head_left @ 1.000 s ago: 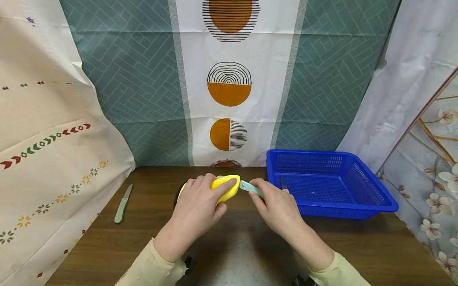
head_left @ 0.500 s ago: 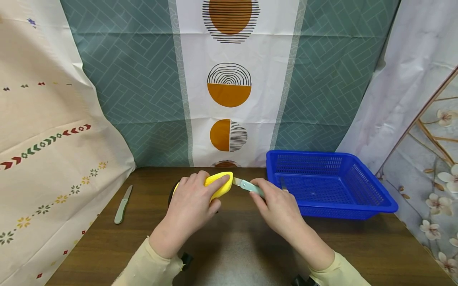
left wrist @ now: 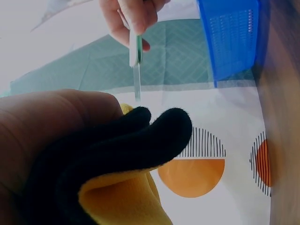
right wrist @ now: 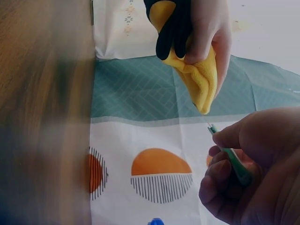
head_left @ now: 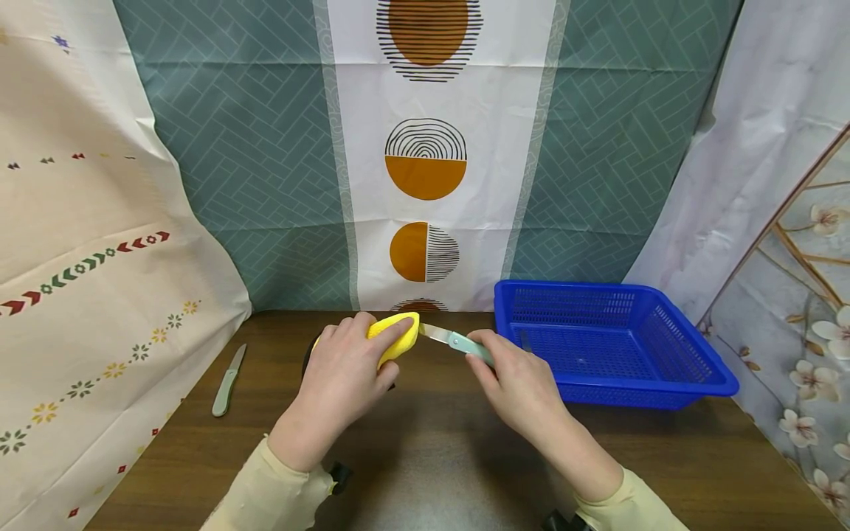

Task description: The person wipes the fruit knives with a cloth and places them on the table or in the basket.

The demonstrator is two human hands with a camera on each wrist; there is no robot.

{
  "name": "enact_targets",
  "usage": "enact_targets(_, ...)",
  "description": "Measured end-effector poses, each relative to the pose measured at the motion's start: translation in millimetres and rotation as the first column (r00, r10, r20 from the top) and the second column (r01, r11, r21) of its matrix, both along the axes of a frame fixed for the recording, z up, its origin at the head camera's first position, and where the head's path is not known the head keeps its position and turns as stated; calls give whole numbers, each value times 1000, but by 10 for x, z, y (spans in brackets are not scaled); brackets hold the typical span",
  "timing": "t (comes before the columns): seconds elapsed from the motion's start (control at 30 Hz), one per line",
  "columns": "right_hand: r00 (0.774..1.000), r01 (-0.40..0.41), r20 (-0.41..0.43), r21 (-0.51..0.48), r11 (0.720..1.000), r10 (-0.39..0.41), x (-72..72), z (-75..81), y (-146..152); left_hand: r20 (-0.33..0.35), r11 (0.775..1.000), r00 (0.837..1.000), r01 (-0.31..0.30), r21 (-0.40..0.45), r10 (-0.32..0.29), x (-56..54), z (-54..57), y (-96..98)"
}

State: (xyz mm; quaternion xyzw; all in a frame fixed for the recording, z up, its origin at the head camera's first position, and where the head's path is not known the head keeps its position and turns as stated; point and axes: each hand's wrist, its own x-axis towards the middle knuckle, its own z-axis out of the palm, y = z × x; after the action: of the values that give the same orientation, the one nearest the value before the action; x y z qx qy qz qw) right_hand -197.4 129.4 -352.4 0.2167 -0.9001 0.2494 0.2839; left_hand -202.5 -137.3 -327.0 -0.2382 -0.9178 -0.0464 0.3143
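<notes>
My left hand (head_left: 341,369) grips a folded yellow cloth (head_left: 398,339) with black edging, held above the table. The left wrist view shows its black folds (left wrist: 154,136) close up. A knife (head_left: 470,346) with a pale green handle is in my right hand (head_left: 521,380), its blade pointing left at the cloth. The blade's tip is right by the cloth's end; whether they touch I cannot tell. In the right wrist view, the fingers of my right hand (right wrist: 262,159) curl round the green handle (right wrist: 236,166).
A second knife (head_left: 229,380) with a green handle lies on the wooden table (head_left: 432,472) at the left. At the right stands a blue plastic basket (head_left: 647,391), with a dark blade-like strip (head_left: 524,340) inside it. Patterned cloths hang behind and at both sides.
My left hand and the cloth have moved left and slightly up, away from the knife. More of the blade now shows. My right hand has shifted only slightly right.
</notes>
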Motion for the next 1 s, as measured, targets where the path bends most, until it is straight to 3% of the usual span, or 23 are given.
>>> enact_targets(0.63,1000,12,4,-4,1000,-12,0,5,12,31,999,999,-20,47,18,-24,37,-103)
enact_targets(0.8,1000,17,1,7,1000,-17,-3,-5,5,-6,1000,1000,6,20,-6,15,28,-29)
enact_targets(1.0,1000,14,-1,17,1000,-14,-2,-17,-9,-73,997,994,76,-9,-77,65,-19,106)
